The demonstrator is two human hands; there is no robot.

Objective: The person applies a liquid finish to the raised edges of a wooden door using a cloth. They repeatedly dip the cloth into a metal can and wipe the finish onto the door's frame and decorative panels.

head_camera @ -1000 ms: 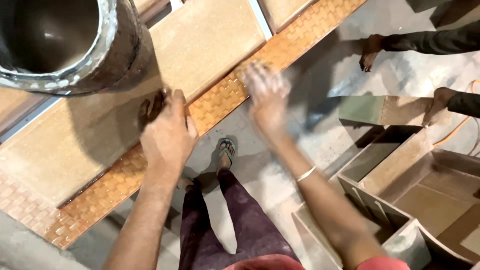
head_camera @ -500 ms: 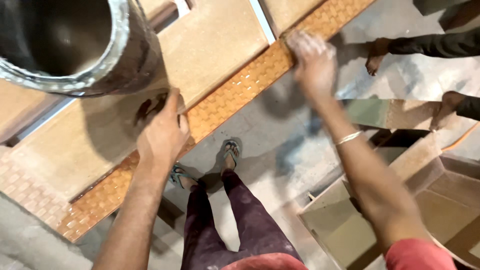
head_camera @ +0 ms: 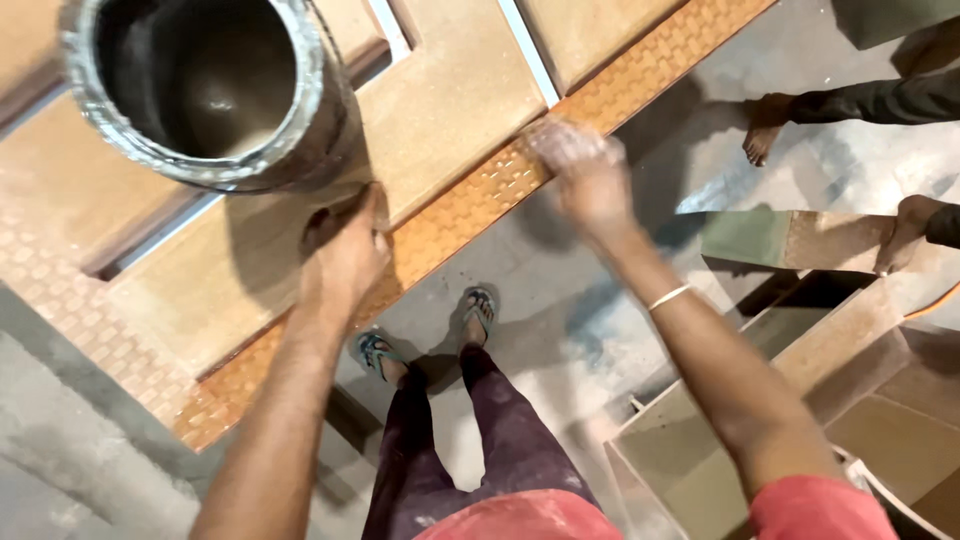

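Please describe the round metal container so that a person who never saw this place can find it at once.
Start from the large wooden door panel lying flat with an orange textured border. The container stands on its top-left part, just above the left hand. It is the only round, dark grey metal thing there, open at the top, with a rough pale rim; everything beside it is flat and tan or orange.

My right hand (head_camera: 585,175) slid up along the orange patterned edge strip (head_camera: 470,205) of the wooden door panel (head_camera: 440,110), then back down a little. My left hand (head_camera: 345,255) crept slightly nearer the metal drum (head_camera: 215,85).
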